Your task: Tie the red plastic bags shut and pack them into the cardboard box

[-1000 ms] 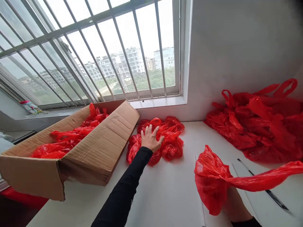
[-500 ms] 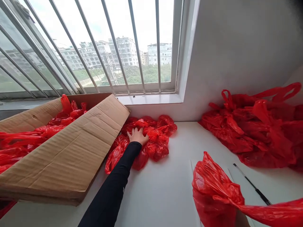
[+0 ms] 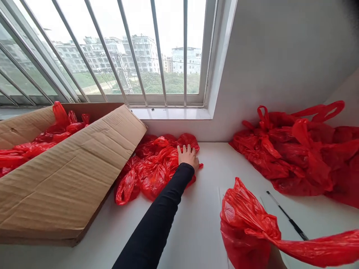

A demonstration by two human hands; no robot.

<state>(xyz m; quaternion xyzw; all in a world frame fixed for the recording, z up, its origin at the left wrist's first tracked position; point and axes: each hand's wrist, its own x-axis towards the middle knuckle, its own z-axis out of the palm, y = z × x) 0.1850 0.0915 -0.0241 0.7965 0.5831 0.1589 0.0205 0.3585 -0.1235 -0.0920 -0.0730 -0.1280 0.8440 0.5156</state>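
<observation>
My left hand (image 3: 188,156), in a black sleeve, lies over the right end of a pile of knotted red plastic bags (image 3: 157,164) on the white surface. Its fingers are spread, and it touches the bags without gripping any. At the lower right, a bulging red plastic bag (image 3: 244,220) stands raised in front of me, its twisted end trailing to the right. My right hand (image 3: 276,258) shows only as a sliver under the twisted part, closed on that bag; its fingers are mostly hidden.
On the left a tilted cardboard box (image 3: 67,179) holds several red bags. A large heap of red bags (image 3: 303,157) lies by the wall at the right. A thin black rod (image 3: 288,216) lies before it. Behind is a barred window (image 3: 157,56).
My left hand has moved right, from the middle of the pile to its right end. My right hand still holds the raised bag. The view has shifted slightly.
</observation>
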